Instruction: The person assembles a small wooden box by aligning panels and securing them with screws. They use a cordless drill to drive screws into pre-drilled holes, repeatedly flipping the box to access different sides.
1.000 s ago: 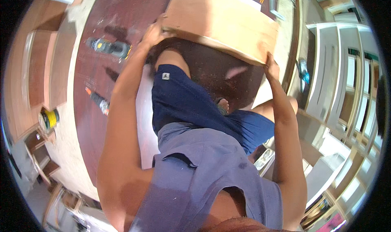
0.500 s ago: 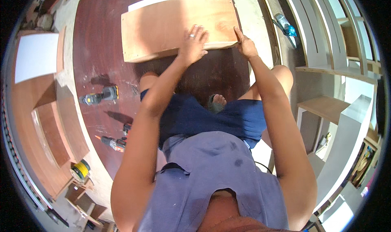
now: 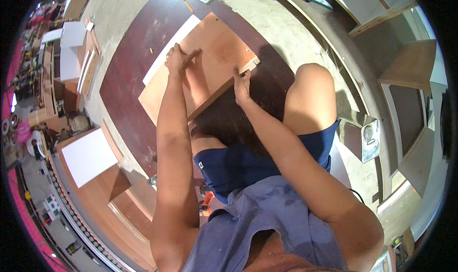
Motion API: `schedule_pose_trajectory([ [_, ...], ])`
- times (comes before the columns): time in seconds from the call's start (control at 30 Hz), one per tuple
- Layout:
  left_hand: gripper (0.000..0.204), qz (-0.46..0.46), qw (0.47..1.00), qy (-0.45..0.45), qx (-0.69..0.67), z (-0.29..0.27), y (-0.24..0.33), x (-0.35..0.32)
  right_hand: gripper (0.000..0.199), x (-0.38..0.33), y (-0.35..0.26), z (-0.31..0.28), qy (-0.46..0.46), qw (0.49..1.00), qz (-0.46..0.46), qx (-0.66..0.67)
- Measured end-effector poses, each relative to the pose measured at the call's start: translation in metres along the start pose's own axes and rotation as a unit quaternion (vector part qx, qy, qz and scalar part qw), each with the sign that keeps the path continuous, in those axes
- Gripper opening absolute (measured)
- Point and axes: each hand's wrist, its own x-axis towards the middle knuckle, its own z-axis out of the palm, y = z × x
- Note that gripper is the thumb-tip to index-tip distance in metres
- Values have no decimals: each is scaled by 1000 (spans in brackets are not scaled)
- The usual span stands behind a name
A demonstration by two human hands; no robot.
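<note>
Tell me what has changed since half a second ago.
The left hand has moved across the wooden piece to its far edge; the right hand has shifted from its right end to the near edge by that corner. The view has turned, slanting everything. The piece stays on the dark red surface.

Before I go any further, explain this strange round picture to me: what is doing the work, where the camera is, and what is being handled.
No machine is at work here, just two bare hands. A wide fisheye camera worn on the head looks down at them, so straight edges bend. The left hand lies at the far edge of a box-like wooden piece; the right hand touches its near edge, by the right-hand corner. How firmly either grips is hard to tell. Below is a dark red surface. A white strip shows along the wood's far side, with what looks like a pencil beyond.
</note>
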Motion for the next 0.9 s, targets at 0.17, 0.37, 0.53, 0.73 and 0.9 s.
schedule_pose_trajectory([
  [0.17,90,-31,997,-53,-44,-4,-7,26,98,31,4,3,145,954,133,225],
  [0.37,77,5,996,-15,-86,7,2,25,90,42,-6,-4,146,925,138,321],
  [0.53,79,14,997,-12,-74,-1,2,26,90,57,37,-10,160,928,97,321],
  [0.73,81,-65,998,-13,-23,-55,35,-10,86,48,47,-22,83,931,21,354],
  [0.9,79,-83,985,141,-58,-93,-8,-42,77,4,-13,-9,-46,939,80,332],
])
